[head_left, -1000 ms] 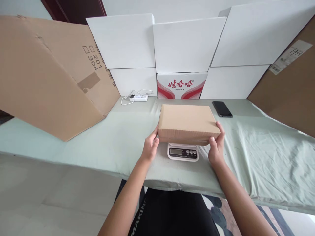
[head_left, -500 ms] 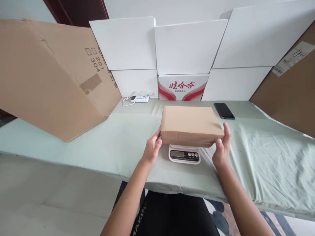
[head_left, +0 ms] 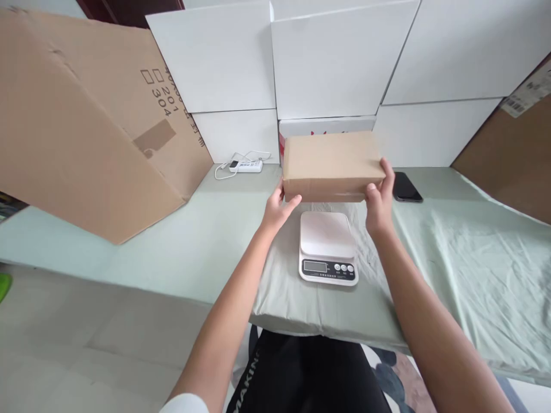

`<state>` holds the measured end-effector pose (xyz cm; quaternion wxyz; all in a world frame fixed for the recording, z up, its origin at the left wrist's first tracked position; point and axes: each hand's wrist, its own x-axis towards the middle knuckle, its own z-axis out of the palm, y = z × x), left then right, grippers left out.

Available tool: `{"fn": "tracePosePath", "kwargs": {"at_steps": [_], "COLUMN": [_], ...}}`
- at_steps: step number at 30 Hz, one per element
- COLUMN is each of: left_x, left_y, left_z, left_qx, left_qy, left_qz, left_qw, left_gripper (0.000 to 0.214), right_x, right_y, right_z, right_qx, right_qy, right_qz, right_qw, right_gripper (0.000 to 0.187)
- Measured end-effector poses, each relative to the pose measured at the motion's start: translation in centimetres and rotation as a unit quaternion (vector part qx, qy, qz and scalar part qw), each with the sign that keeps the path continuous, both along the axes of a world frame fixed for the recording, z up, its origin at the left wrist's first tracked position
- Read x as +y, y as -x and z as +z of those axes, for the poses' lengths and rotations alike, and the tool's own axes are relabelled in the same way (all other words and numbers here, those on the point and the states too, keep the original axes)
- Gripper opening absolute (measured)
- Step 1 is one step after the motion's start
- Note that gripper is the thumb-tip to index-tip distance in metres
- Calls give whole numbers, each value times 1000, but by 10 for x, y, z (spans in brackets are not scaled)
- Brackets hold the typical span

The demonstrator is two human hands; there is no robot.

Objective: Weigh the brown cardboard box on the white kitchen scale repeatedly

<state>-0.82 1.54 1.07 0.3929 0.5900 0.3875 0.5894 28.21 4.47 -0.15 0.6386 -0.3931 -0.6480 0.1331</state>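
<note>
As a cloth-covered table (head_left: 206, 246) runs across mid-frame, a big carton (head_left: 94, 132) fills the upper left & a second carton (head_left: 512, 155) stands at the right edge. White boxes (head_left: 344, 63) are stacked across the top, one w/ red print, partly hidden. Brown box (head_left: 333, 158), upper centre, is held in front of that one & looks lifted off the cloth. Progress, I'd judge: grip & lift done; setting down & letting go not done; where it ends up, can't tell. Kitchen scale (head_left: 327, 235) sits approx. mid-frame, just below the box & apart from it; reading too faint to tell. Left hand (head_left: 275, 211) supports the box's left end, thumb at the lower front edge; right hand (head_left: 379, 201) clasps the front right corner btwn thumb & fingers. Phone (head_left: 407, 187) lies right of centre, power strip (head_left: 246, 166) w/ cord left of centre.
</note>
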Motion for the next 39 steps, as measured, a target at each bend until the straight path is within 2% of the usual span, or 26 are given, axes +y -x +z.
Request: {"fn": "tracePosePath", "kwargs": {"at_steps": [2,4,7,13,19,21,24,27,29,32,39], "left_x": [17,24,23,20,22,26,31,32,31,29,30], "left_y": [-6,-9,-8,-7,-3,10,35,51,52,45,33], "left_z": [-19,-35,-44,-42,-44,-41,-34,-28,-27,-28,-36], "left_qx": [0,4,15,21,27,11,-65,-136,-153,-138,-75], "left_qy": [47,71,86,110,119,117,98,125,145,145,127], "left_qz": [4,-11,-24,-18,-3,49,157,206,207,184,116], "left_qw": [999,997,996,994,993,992,981,961,955,962,982], "left_gripper": [97,96,95,93,100,104,102,91,86,85,92], "right_x": [14,18,16,13,9,8,7,8,9,12,17], "right_y": [5,7,5,6,12,5,-17,-40,-47,-43,-22], "right_z": [-15,-31,-43,-35,-30,-28,-24,-22,-23,-27,-42], "right_qx": [33,61,80,82,127,187,301,351,354,318,208], "right_qy": [31,61,89,124,152,173,186,175,177,190,201], "right_qz": [-8,-14,-16,-23,-2,-14,-69,-104,-112,-106,-23], "right_qw": [999,996,993,989,980,967,933,914,912,923,957], "right_gripper": [92,97,96,90,96,99,96,95,95,94,92]}}
